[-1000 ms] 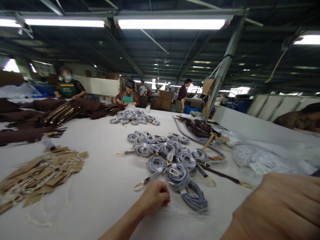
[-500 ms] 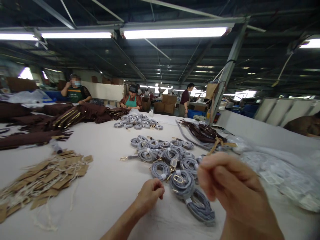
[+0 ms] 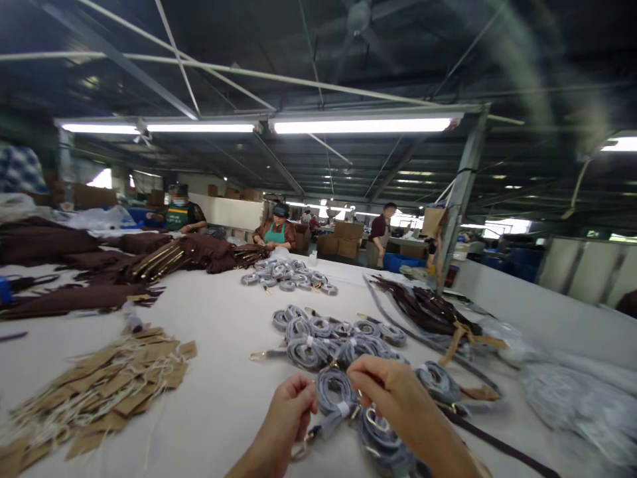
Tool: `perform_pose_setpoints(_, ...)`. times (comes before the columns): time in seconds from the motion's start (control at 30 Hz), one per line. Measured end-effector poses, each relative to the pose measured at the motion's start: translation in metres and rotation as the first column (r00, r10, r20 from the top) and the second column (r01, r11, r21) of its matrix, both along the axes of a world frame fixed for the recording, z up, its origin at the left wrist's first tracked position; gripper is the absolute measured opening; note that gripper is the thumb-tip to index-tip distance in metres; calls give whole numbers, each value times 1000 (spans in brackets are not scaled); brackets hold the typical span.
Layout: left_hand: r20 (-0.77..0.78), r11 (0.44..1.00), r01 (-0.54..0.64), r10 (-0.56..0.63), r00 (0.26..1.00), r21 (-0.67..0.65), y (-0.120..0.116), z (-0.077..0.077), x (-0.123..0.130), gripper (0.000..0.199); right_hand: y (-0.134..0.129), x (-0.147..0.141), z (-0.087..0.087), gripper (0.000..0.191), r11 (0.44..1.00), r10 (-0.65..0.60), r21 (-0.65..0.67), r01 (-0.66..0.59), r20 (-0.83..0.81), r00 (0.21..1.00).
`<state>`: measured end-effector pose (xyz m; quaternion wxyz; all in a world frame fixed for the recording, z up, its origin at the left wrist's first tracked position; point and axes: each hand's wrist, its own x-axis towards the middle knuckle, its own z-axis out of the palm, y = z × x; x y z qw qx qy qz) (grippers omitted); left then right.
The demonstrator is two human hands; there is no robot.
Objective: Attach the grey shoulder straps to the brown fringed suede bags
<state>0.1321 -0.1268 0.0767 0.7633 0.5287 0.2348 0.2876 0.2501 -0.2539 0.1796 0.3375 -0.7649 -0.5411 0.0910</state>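
Coiled grey straps [image 3: 311, 348], wrapped in clear plastic with white bands and gold clips, lie piled in front of me. My left hand [image 3: 291, 415] is closed at the near left of the pile, thumb against the curled fingers. Just beside it is a plastic-covered strap end [image 3: 331, 419] with a dark tip and a gold clip. Over the near coils, my right hand [image 3: 393, 395] has its fingers pinched together and covers part of them. Between both hands lies one coil [image 3: 332, 388]. What either hand holds, if anything, I cannot make out.
Brown cardboard tags [image 3: 119, 382] with white strings lie on the left of the white table [image 3: 219, 358]. Dark brown pieces [image 3: 164, 259] fill the far left, and brown straps [image 3: 413, 302] lie right. Clear plastic bags [image 3: 577, 392] sit at the right. Co-workers [image 3: 279, 229] sit beyond.
My right hand has moved left and down onto the near coils. My left hand stays by the pile, and a strap end with a clip now shows beside it. The view has tilted up.
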Motion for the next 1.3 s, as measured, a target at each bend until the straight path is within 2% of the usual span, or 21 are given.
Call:
perform_pose_setpoints(0.1,13,1000,13,-13,1000,-7,5,-3,2,44,8,-12,-1,24,998,66,4,-66,-43,997)
perform_pose_setpoints(0.23,29,1000,-3,3,1000,-6,11,-4,4,48,21,-21,-4,25,991,91,92,-96,60,994)
perform_pose_setpoints(0.3,41,1000,-17,17,999,13,12,-4,4,47,27,-24,-6,26,978,155,133,-162,66,986)
perform_pose_setpoints(0.37,50,999,-28,27,998,29,11,-2,3,46,34,-26,-10,31,961,229,141,-238,78,970)
perform_pose_setpoints(0.43,54,999,-28,26,998,39,9,1,1,43,40,-27,-14,32,956,253,117,-268,130,959)
perform_pose_setpoints(0.57,5,996,16,-16,1000,86,7,11,-7,29,44,-18,-20,28,974,199,76,-215,175,964)
perform_pose_setpoints(0.73,-87,960,-5,31,996,279,18,15,-14,18,33,-6,-17,22,984,137,98,-150,131,982)
perform_pose_setpoints(0.9,-45,906,-89,119,992,415,20,17,-12,15,36,-16,-17,27,976,218,10,-218,-42,975)
perform_pose_setpoints(1.0,-25,904,-87,107,994,419,18,19,-8,15,38,-16,-18,28,977,212,6,-212,-4,977)
perform_pose_setpoints(1.1,-54,925,-6,28,998,380,18,14,-6,22,33,-4,-19,25,992,121,21,-123,64,991)
perform_pose_setpoints(1.17,-171,877,81,2,985,474,19,5,-7,21,28,5,-19,23,997,62,41,-64,50,997)
perform_pose_setpoints(1.2,-268,817,144,14,963,558,19,-1,-9,19,26,9,-19,23,998,43,46,-44,36,998)
perform_pose_setpoints(1.27,-478,640,314,95,873,701,19,-14,-14,13,23,13,-19,22,999,28,41,-29,23,999)
perform_pose_setpoints(1.3,-552,549,394,153,820,737,17,-21,-16,18,22,14,-19,22,999,29,29,-30,23,999)
